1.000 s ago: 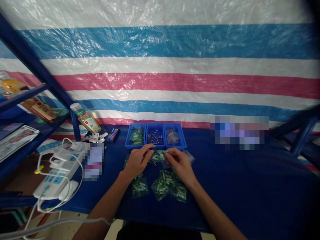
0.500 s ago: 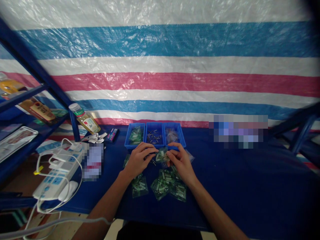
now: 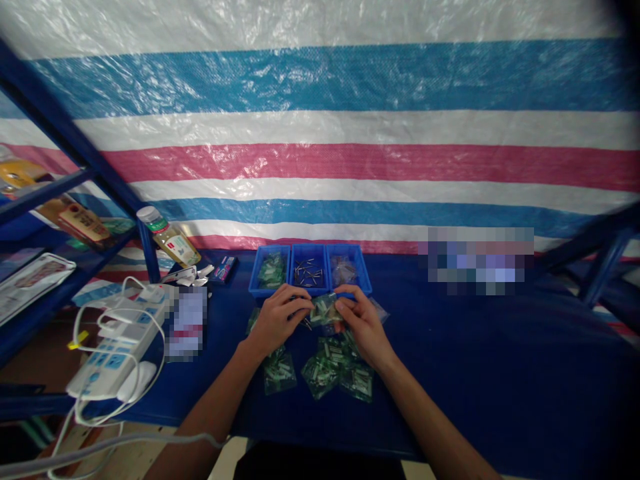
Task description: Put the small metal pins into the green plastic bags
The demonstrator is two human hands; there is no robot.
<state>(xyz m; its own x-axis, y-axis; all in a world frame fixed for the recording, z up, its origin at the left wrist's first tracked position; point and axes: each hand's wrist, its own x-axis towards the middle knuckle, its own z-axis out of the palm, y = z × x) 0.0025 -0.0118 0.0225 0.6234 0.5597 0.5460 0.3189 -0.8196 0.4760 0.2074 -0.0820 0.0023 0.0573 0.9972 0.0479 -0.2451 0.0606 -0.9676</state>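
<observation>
Between my two hands is a small clear plastic bag [image 3: 324, 311] with pale green pieces inside. My right hand [image 3: 364, 327] pinches its right edge between thumb and fingers. The fingertips of my left hand [image 3: 284, 319] are closed at its left edge. Just beyond my hands stand three joined blue bins: the left bin [image 3: 272, 269] has green pieces, the middle bin [image 3: 309, 273] dark metal pins or screws, the right bin [image 3: 344, 270] small clear bags or pieces. Nearer me lie several filled bags [image 3: 323, 375], with another filled bag [image 3: 280, 375] below my left wrist.
On the left are a white power strip [image 3: 113, 350] with tangled cables, a bottle [image 3: 170, 237], a small dark blue packet [image 3: 225, 270] and a blue metal frame [image 3: 107, 183]. A striped plastic sheet [image 3: 350, 163] hangs behind the blue table [image 3: 480, 373]. Blurred items lie at the back right.
The small bag now lies flatter and shows more of itself between my fingers. My hands have shifted only slightly; the bins and the other bags have stayed put.
</observation>
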